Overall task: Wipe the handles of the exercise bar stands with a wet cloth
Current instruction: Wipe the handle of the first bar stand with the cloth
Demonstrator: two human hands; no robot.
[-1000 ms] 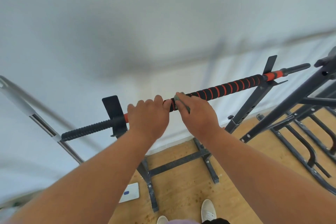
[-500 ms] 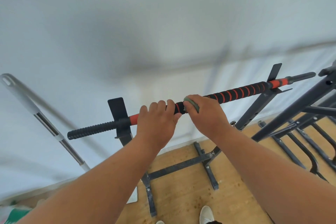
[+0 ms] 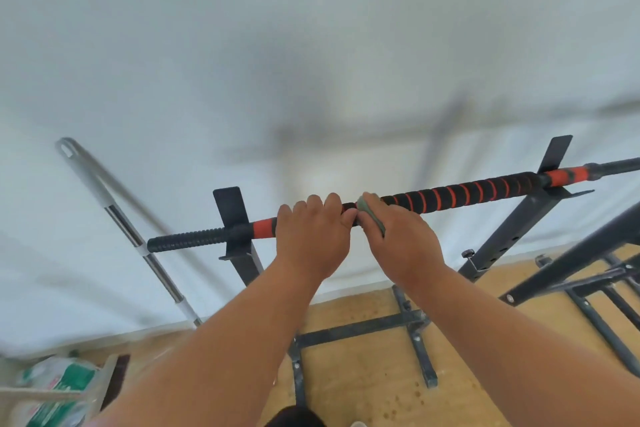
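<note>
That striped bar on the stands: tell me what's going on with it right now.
A person is cleaning it. The left hand grips the black-and-orange bar, which lies across two dark stands. The right hand presses a small grey-green cloth around the bar just beside the left hand. The long striped stretch toward the right stand is free of both hands. A silver pole leans against the wall on the left.

No text, number or brand is legible. The green-and-white printed plastic sack at lower left bears red and green markings, too blurred to read.
</note>
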